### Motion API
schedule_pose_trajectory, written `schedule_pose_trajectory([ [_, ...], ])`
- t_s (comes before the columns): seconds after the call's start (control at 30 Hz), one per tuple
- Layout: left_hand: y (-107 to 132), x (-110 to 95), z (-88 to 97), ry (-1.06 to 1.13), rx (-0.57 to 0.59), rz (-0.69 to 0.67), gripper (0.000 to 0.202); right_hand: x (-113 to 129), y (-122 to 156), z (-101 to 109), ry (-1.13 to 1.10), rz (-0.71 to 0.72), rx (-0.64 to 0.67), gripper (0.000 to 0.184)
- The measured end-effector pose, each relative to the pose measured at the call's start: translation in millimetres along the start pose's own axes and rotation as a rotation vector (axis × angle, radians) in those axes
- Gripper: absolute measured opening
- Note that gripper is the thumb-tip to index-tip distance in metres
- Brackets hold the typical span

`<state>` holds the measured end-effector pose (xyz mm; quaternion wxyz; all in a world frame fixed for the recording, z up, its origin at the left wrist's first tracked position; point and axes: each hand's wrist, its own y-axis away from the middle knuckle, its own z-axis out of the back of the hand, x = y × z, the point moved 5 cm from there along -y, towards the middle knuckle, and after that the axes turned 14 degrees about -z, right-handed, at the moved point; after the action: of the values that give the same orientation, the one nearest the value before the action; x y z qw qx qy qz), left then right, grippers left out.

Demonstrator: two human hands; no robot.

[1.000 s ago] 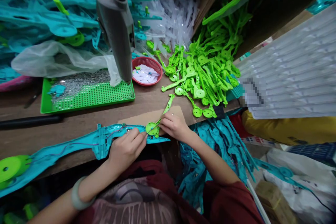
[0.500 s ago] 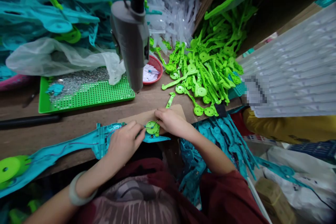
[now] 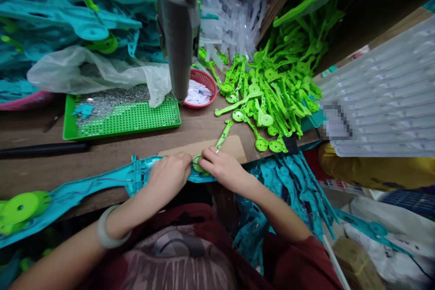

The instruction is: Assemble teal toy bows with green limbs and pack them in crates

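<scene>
The green lever [image 3: 222, 138] lies at the near edge of the table [image 3: 112, 156]. Its round disc end sits on the right end of the long teal housing [image 3: 98, 186], and its thin arm runs up and to the right across a cardboard pad [image 3: 236, 147]. The disc end is largely covered, with only a sliver of green showing between the two sets of fingertips. The left hand [image 3: 170, 173] is curled over the housing just left of the disc, with the fingers pressed together and bearing down. The right hand [image 3: 222, 170] comes in from the right, fingers close together, tips resting on the disc; whether the thumb hooks under its rim cannot be told. The work appears to be seating the disc on the housing. To do it well, keep the housing flat and pinned with the left hand, align the disc squarely, apply even pressure, and keep the thin purple wire [image 3: 102, 184] along the housing clear of the joint. A second green disc [image 3: 23, 206] sits at the far left end of the housing. Behind these are a green tray [image 3: 136, 120], a red basket [image 3: 204, 93] and a hanging grey tool [image 3: 180, 31]. A heap of green levers [image 3: 278, 81] fills the far right corner.
</scene>
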<state>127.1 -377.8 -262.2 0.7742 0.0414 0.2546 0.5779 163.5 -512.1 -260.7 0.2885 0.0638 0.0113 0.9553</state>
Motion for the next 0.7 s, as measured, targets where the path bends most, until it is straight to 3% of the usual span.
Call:
schedule_pose_trajectory([
  [0.17, -2.4, -3.2, 0.1, -0.083, -0.003, -0.052, 0.027, 15.6, 14.7, -5.2, 0.012, 0.012, -0.041, 0.028],
  [0.27, 2.7, 0.4, -7.8, -0.132, -0.043, -0.217, 0.021, 19.5, 18.4, -6.5, 0.004, -0.050, -0.047, 0.029],
  [0.4, 15.3, 7.4, -14.4, -0.218, -0.255, -0.515, 0.023, 19.5, 19.7, -5.5, 0.002, -0.079, -0.058, 0.029],
  [0.5, 22.1, 11.2, -15.4, -0.274, -0.424, -0.655, 0.029, 18.1, 19.2, -7.5, 0.006, -0.076, -0.052, 0.032],
  [0.63, 26.3, 9.0, -18.3, -0.306, -0.488, -0.779, 0.031, 24.5, 19.9, -12.1, -0.007, -0.075, -0.014, 0.030],
  [0.7, 27.9, 7.0, -19.9, -0.312, -0.485, -0.760, 0.033, 25.6, 20.9, -9.7, -0.026, -0.086, 0.017, 0.029],
])
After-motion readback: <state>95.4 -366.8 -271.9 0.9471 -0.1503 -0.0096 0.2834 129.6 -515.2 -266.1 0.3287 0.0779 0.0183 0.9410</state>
